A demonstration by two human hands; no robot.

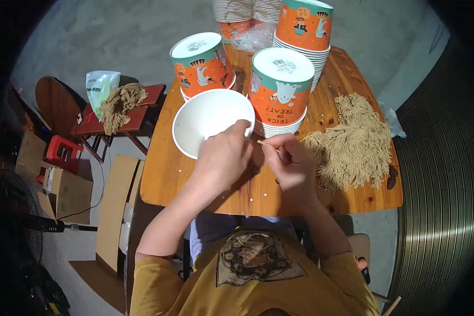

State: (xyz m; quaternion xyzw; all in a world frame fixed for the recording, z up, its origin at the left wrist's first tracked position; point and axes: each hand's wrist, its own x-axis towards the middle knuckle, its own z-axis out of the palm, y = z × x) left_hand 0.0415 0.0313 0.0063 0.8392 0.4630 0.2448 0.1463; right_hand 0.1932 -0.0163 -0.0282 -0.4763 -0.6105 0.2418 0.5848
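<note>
A paper bucket (192, 118) with a white inside lies tilted on the wooden table, its mouth toward me. My left hand (224, 152) grips its right rim, thumb and fingers closed around the wall. Just right of that rim, my right hand (292, 160) pinches the end of a thin tan cord (260, 142) between thumb and fingertips. Most of this cord is hidden by the hand. Beside my right hand lies a heap of tan cords (355, 150). Behind the bucket, upside-down orange and green printed buckets stand in stacks: a left stack (203, 73) and a middle stack (280, 100).
A taller bucket stack (303, 29) rises at the back right, with clear plastic wrap (255, 38) near it. Dark oval objects (392, 183) lie by the table's right edge. Left of the table, a red bench (97, 125) bears more cord (122, 105). Cardboard boxes (71, 195) are on the floor.
</note>
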